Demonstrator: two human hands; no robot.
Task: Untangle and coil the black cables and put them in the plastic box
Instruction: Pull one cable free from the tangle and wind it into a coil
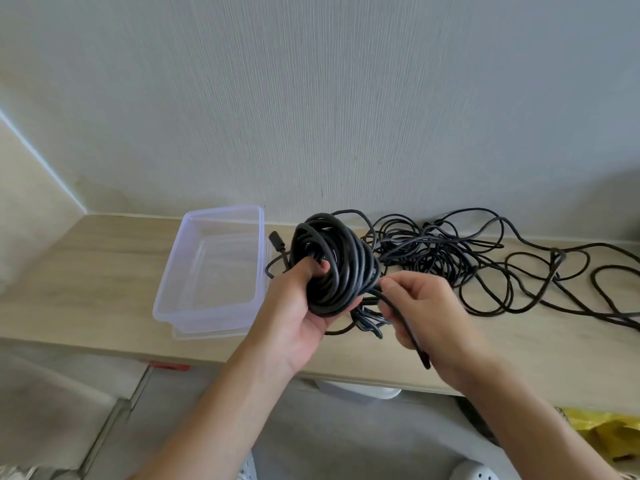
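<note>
Closest in, down at 4 o'clock, there's a yellow bag (609, 431) on the floor under the table edge. Above that, both hands are up over the wooden table (86, 271). The left hand (298, 306) grips the coiled black cable (332, 261), with the thumb poked through the middle of the loops and the fingers curled underneath. The right hand (426, 306), at 3 o'clock from the coil, pinches the cable's loose end (410, 329), and that tail runs down across the palm. The clear plastic box (211, 268) sits on the table at 9 o'clock from the coil, just beside it. Further back, at 2 to 3 o'clock, the tangled cables (450, 258) sprawl across the table up to the pale wall (346, 116).
</note>
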